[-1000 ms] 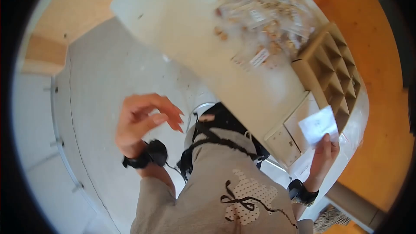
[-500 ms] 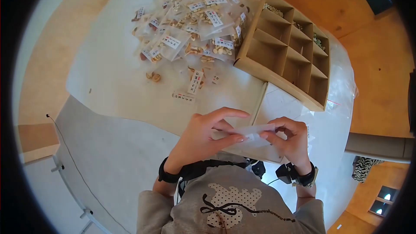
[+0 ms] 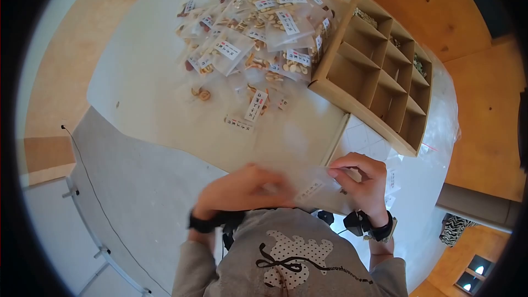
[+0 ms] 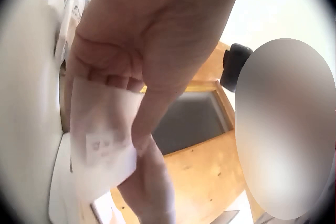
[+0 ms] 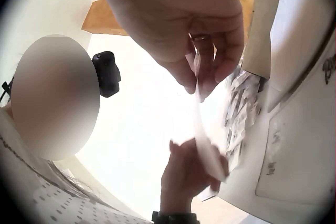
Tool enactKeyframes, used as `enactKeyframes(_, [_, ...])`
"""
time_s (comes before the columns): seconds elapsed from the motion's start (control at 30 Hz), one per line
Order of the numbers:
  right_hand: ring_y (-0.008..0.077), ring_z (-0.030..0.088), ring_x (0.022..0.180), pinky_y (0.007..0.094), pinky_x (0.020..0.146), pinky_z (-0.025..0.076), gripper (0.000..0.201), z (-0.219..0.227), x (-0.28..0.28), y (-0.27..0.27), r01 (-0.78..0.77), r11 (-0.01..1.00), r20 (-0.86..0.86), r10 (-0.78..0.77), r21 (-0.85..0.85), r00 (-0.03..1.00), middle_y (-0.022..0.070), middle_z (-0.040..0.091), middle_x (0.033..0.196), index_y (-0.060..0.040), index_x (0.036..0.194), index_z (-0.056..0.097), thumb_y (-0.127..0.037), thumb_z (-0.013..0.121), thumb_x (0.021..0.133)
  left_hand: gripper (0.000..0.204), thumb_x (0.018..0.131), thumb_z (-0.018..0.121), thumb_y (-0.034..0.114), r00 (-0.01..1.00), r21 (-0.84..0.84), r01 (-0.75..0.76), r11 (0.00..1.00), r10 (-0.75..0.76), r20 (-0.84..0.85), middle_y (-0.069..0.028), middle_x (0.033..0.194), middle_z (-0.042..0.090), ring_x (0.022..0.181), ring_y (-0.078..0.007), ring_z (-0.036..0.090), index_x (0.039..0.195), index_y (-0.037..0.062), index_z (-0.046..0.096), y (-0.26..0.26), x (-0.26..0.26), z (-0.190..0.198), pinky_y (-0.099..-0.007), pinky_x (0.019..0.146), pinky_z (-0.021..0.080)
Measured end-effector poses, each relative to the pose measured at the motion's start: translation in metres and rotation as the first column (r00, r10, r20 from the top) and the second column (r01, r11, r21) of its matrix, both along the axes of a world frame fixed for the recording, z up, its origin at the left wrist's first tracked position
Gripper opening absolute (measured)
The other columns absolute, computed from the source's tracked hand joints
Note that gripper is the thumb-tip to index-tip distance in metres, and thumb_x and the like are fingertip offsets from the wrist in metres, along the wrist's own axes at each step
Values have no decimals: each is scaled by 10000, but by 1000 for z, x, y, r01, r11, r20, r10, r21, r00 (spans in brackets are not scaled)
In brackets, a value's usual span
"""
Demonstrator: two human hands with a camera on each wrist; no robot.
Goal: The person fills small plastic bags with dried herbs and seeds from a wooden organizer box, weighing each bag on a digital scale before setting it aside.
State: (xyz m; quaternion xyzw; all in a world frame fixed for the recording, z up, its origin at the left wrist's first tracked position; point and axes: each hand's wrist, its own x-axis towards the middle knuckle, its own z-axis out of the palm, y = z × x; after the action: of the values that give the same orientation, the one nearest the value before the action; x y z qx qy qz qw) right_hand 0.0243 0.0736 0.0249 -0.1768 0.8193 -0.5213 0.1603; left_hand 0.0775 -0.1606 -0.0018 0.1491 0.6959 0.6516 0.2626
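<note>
A small translucent bag with a printed label (image 3: 312, 190) is in front of my body, over the table's near edge. At the bag's right side, my right hand (image 3: 360, 181) pinches it between thumb and fingers. My left hand (image 3: 245, 188), blurred, is at the other side of the bag. From the right wrist, the bag (image 5: 201, 121) hangs edge-on below my right fingertips, and the left hand's (image 5: 191, 169) thumb stands apart from it. In the left wrist view the bag (image 4: 102, 140) covers part of the left fingers. Its contents do not show.
A heap of labelled bags with dried pieces (image 3: 258, 22) covers the far part of the table (image 3: 148, 115). To its right stands a divided cardboard box (image 3: 324, 85), some compartments holding small pieces. A flat white box (image 3: 357, 138) lies nearer, beside clear plastic wrap (image 3: 440, 126).
A second ago my left hand hung apart over the floor and the right held the bag at the far right. Both came together at the bag; the left has since shifted slightly left.
</note>
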Motion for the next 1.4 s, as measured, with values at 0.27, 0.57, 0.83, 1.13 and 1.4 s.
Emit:
enactKeyframes(0.27, [123,541,695,229,648,420,141,3,6,19,152,981,73,-144,-121,987,63,595,738,14,823,606,76,657,706,575,755,624,144,174,-181,133,974,157,972,-125,1173,554,1051,-221,545,1275,32,406,-78,268,-217,-375,849,483])
enactKeyframes(0.57, [114,532,721,217,695,418,138,-9,12,26,99,995,-56,-101,-25,993,58,588,775,-8,857,580,60,628,746,614,739,696,211,309,27,-478,878,139,941,-119,1243,471,1068,-214,485,1239,-6,413,80,425,-366,-366,927,403])
enactKeyframes(0.83, [116,539,705,216,648,434,139,-17,10,33,48,996,-119,-57,-74,991,57,582,791,-7,866,578,66,607,752,562,821,603,84,404,313,-668,675,-25,914,-97,1333,409,1163,-228,428,1317,27,345,74,349,-296,-406,995,355])
enactKeyframes(1.13, [110,551,715,211,646,434,129,-19,8,37,59,997,-111,-64,-44,992,50,582,808,-9,867,582,58,603,759,300,789,629,13,291,187,-614,767,-1,957,-117,1058,589,955,-191,568,1070,-47,543,41,311,-234,-349,926,435])
enactKeyframes(1.4, [120,559,732,221,682,441,131,-19,12,29,63,998,-100,-64,-15,993,52,583,813,-9,875,581,52,609,762,299,784,622,-18,282,157,-613,774,29,959,-141,1031,589,927,-198,582,1064,-80,537,37,305,-228,-355,919,451])
